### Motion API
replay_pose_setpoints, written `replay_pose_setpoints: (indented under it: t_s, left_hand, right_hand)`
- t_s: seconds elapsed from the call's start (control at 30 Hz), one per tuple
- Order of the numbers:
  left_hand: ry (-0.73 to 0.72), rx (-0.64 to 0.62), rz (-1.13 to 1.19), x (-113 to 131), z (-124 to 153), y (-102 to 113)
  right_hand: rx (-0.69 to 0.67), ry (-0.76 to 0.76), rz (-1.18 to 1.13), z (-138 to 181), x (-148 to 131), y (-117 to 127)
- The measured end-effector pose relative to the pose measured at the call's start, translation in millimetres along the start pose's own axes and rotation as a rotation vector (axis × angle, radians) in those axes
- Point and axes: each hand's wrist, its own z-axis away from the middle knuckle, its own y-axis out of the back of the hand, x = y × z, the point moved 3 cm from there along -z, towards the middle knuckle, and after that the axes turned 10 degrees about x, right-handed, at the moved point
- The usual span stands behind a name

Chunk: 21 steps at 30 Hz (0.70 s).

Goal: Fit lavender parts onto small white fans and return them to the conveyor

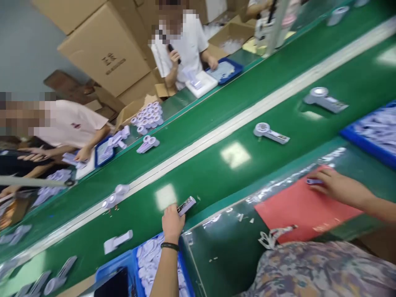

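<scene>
My left hand [173, 222], with a dark band at the wrist, reaches over the green conveyor belt. Its fingers are closed round one end of a lavender plastic handle piece [187, 206] with a dark printed strip; the covered end is hidden. On the red mat [297, 208] rests my right hand [335, 185], its fingers closed on a small lavender plastic piece [314, 181], mostly hidden by them. Beyond the mat, two lavender pieces with a round head and a handle, one nearer [272, 134] and one farther right [326, 100], lie on the belt.
A blue tray [187, 274] of small lavender parts stands beneath my left forearm, another blue tray [355, 138] at the right. The green belt [204, 173] carries more lavender pieces. Across it, a person in white [182, 45] and one in pink [68, 123] work beside cartons.
</scene>
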Motion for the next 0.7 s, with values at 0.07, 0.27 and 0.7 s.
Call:
replay_pose_setpoints:
  t_s: [0.07,0.27,0.7]
  left_hand:
    - [-0.144,-0.080,0.056,50.9,9.4,-9.5]
    - [-0.457,-0.173,0.183,235.8,76.3,-32.8]
    - [-0.443,-0.166,0.312,388.5,137.4,-81.6]
  right_hand:
    - [-0.053,0.012,-0.034,11.5,22.7,4.0]
    - [-0.130,-0.003,-0.131,11.1,53.6,2.3]
    - [-0.214,0.024,-0.367,3.5,52.7,48.9]
